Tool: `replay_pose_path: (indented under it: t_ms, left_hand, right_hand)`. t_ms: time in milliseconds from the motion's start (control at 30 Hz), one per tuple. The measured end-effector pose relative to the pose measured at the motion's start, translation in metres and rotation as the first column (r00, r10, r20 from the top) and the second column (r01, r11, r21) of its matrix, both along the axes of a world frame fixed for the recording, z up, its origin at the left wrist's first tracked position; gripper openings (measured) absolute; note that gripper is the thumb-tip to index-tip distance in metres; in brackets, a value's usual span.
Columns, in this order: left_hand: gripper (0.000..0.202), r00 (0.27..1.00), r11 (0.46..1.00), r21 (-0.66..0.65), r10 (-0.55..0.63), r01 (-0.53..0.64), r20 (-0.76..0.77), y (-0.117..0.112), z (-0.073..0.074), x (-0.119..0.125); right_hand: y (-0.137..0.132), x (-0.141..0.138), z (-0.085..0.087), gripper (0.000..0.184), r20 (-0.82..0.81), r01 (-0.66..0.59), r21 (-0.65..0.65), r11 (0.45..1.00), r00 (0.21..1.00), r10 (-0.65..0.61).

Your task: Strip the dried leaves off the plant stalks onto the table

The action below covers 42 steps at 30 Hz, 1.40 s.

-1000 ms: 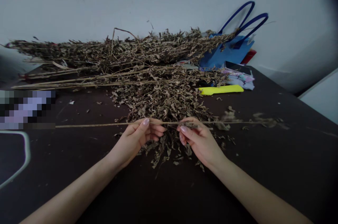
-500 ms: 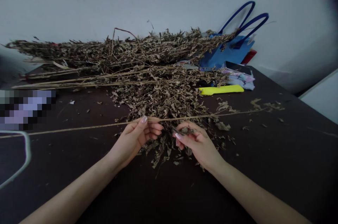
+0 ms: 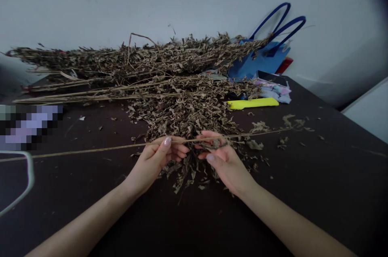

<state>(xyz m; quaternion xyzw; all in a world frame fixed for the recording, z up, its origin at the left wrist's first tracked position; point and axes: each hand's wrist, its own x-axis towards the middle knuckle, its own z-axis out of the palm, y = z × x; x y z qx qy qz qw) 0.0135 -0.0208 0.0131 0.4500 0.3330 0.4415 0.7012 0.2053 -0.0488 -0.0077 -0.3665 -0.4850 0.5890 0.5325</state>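
Note:
A long, thin dried plant stem (image 3: 100,150) runs across the view, mostly bare on its left, with a few leaves near its right tip. My left hand (image 3: 154,162) pinches it between thumb and fingers, near the middle of the view. Just to the right, my right hand (image 3: 232,168) is loosely curved around the same stem, thumb apart from the fingers. Some crumpled leaf bits (image 3: 216,144) lie at its fingers; whether they are attached to the stem I cannot tell. Beneath both hands spreads a heap of dried leaves (image 3: 182,117).
Bundles of dried leafy stalks (image 3: 145,59) lie along the wall. At the back right are a blue bag (image 3: 257,63), a phone (image 3: 273,78) and a yellow object (image 3: 253,103). A pale curved bar (image 3: 31,172) is at the left edge of the dark table (image 3: 194,228).
My right hand's thumb has moved away from its fingers, and the hand has opened around the stem. My left hand keeps its pinch in nearly the same place.

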Motion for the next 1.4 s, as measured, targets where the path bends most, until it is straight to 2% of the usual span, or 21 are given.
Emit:
replay_pose_path:
  t_ms: [100, 200, 400, 600, 833, 1133, 1267, 1400]
  left_hand:
    - [0.03, 1.0, 1.0, -0.005, -0.014, 0.013, -0.014, -0.001, -0.001, 0.0]
    - [0.03, 0.999, 1.0, 0.007, -0.025, 0.025, -0.034, -0.002, -0.002, -0.001]
    - [0.028, 0.998, 0.998, 0.051, -0.018, 0.021, -0.064, -0.002, -0.005, -0.002]
    - [0.029, 0.999, 0.998, 0.055, 0.012, -0.01, -0.052, -0.001, -0.003, -0.002]
    - [0.029, 0.997, 0.997, 0.078, -0.007, 0.014, -0.078, -0.002, -0.004, -0.003]
    - [0.028, 0.996, 0.997, 0.083, 0.006, 0.002, -0.092, -0.002, -0.004, -0.002]
    - [0.03, 0.997, 0.997, 0.079, 0.03, -0.024, -0.072, -0.001, -0.007, -0.002]
    - [0.029, 0.997, 0.995, 0.096, 0.01, -0.002, -0.082, -0.003, -0.008, -0.002]
  right_hand:
    - [0.002, 0.001, 0.001, 0.033, -0.094, 0.037, -0.019, 0.999, 0.995, -0.039]
    - [0.004, 0.002, 0.002, 0.027, -0.181, 0.077, -0.077, 0.994, 0.979, -0.09]
    - [0.006, 0.003, -0.001, 0.007, -0.142, 0.131, -0.145, 0.981, 0.978, -0.152]
    - [0.004, 0.0, -0.002, 0.015, -0.106, 0.141, -0.141, 0.98, 0.982, -0.157]
    - [0.002, -0.001, 0.0, 0.009, -0.119, 0.097, -0.132, 0.987, 0.986, -0.113]
    - [0.0, -0.001, 0.002, 0.006, -0.168, 0.062, -0.198, 0.978, 0.981, -0.096]
    - [-0.002, -0.003, 0.003, 0.009, -0.051, 0.086, -0.18, 0.98, 0.994, -0.096]
    - [-0.007, -0.006, 0.005, 0.012, 0.178, 0.123, -0.061, 0.991, 0.978, -0.111]
